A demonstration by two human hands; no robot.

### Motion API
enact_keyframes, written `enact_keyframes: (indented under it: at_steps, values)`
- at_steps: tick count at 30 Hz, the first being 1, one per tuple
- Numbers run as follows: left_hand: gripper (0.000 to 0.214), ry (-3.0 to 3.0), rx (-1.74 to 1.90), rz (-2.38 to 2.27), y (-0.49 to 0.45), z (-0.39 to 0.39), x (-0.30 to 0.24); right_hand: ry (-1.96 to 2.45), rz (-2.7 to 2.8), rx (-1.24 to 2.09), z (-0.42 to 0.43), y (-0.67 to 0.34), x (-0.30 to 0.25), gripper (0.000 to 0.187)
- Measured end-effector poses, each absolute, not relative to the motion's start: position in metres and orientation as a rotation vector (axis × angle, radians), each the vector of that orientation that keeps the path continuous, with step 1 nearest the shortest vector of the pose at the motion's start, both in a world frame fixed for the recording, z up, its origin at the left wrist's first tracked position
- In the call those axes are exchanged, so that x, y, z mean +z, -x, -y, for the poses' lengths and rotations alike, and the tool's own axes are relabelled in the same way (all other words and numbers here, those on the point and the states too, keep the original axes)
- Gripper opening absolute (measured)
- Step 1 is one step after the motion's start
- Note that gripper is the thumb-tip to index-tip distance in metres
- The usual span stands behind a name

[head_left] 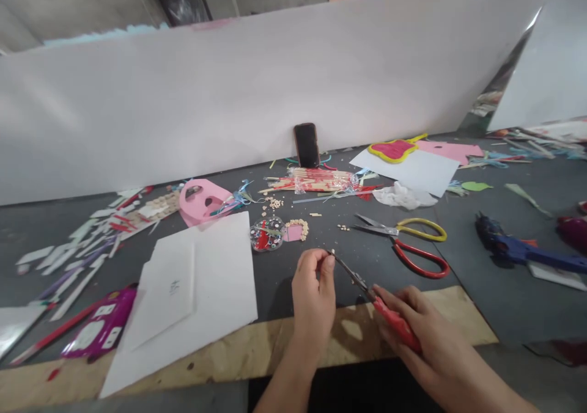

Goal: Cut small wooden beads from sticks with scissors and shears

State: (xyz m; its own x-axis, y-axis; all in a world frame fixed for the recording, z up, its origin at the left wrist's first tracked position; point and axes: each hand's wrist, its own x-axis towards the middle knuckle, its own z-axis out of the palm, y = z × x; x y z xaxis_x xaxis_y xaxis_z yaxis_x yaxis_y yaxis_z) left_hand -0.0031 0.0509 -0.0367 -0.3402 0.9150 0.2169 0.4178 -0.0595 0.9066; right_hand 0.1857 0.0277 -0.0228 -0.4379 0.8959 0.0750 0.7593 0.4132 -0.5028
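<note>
Head: right hand clasps red handle; left hand pinches bit.

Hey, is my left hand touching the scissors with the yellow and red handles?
Apart. The head view shows bare dark tabletop between your left hand and the yellow-and-red-handled scissors, which lie open.

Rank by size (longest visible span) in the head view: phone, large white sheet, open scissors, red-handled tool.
1. Large white sheet
2. Red-handled tool and open scissors: unsure; the right hand partly covers the nearer tool
3. Phone
</note>
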Motion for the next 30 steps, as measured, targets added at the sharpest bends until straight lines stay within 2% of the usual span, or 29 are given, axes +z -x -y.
enact_keyframes:
  at_steps: [5, 11, 16, 23, 30]
  values:
    - [0.025, -1.399, 1.34, -1.764, -0.001, -0.055, -0.038, 1.439, 2.241, 0.627, -0.026, -0.186, -0.028, 0.042]
    - [0.038, -1.045, 1.271, -1.264, -0.011, -0.05, -0.044, 1.546, 1.949, 1.171, -0.033, -0.178, -0.014, 0.044]
    - [0.043, -1.097, 1.081, -1.149, -0.017, -0.038, -0.044, 1.453, 1.712, 1.39, -0.044, -0.17, -0.011, 0.041]
    - [0.027, -1.303, 1.011, -1.36, -0.02, -0.038, -0.034, 1.485, 1.803, 1.427, -0.052, -0.166, -0.011, 0.035]
    - [0.024, -1.218, 0.989, -1.385, -0.02, -0.039, -0.034, 1.521, 1.88, 1.433, -0.053, -0.166, -0.007, 0.044]
